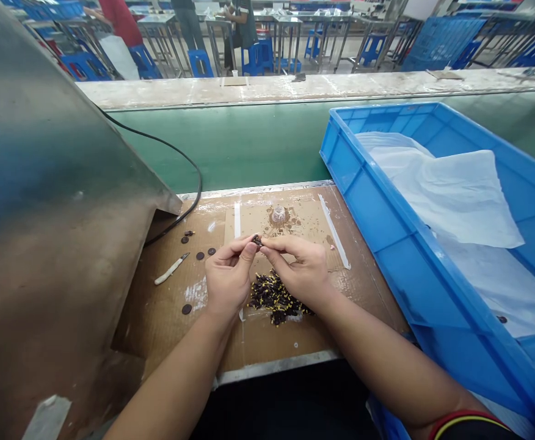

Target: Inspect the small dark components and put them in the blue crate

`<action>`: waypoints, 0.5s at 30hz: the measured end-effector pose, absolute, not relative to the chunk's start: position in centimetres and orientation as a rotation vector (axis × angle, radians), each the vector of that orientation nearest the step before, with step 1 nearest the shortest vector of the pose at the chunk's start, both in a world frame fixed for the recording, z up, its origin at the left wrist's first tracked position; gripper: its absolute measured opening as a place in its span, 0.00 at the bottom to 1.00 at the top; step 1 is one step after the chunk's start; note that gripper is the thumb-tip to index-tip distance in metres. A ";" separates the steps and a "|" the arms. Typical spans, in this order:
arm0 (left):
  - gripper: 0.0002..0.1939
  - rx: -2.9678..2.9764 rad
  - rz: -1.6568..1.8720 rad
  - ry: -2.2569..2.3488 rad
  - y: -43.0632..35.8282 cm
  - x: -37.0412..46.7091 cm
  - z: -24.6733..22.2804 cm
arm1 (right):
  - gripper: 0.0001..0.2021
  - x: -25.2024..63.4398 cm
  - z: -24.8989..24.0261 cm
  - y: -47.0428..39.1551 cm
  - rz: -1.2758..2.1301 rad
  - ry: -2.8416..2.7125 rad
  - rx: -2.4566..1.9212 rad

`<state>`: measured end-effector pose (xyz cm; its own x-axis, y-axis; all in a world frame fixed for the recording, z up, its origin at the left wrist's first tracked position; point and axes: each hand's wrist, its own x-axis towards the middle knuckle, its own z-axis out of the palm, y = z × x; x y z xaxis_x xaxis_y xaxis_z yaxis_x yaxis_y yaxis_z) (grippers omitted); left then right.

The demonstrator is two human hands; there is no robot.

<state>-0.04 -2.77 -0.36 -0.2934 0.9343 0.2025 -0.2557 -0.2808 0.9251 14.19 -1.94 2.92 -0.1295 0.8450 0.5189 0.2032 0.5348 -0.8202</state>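
Note:
Over the cardboard-covered worktop, my left hand (231, 272) and my right hand (302, 266) meet, thumbs and forefingers pinched together. Between their fingertips is a small dark piece (257, 241), partly covered by the fingers; its exact kind is too small to make out. Just below my right hand lies a pile of small dark pieces with yellow tips (276, 299). Left of my hands are several dark round discs (186, 309) and a white-handled craft knife (171, 269). Beyond my fingers stands a small clear plastic cup (279, 214) amid brown stains.
A large blue crate (363, 177) lined with white sheeting (460, 195) borders the right side. At left rises a sloping metal housing (57, 183), with a black cable (194, 165) running beside it. A green conveyor belt (249, 134) crosses behind; people and blue stools are farther back.

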 end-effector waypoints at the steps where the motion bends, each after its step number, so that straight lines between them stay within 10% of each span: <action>1: 0.08 1.044 1.698 1.047 -2.8 -0.1 -0.1 | 0.09 14.3 2.9 -1.9 0.687 -1.645 -0.898; 15: 0.26 1.390 1.536 1.133 -3.7 0.5 0.1 | 0.07 14.8 2.5 -1.3 0.615 -1.661 -0.878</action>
<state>0.51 -3.71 0.14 -0.1177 0.9408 0.3178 0.0257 -0.3170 0.9481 14.84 -1.30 2.47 -0.1204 0.8066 0.5787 0.2349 0.5895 -0.7728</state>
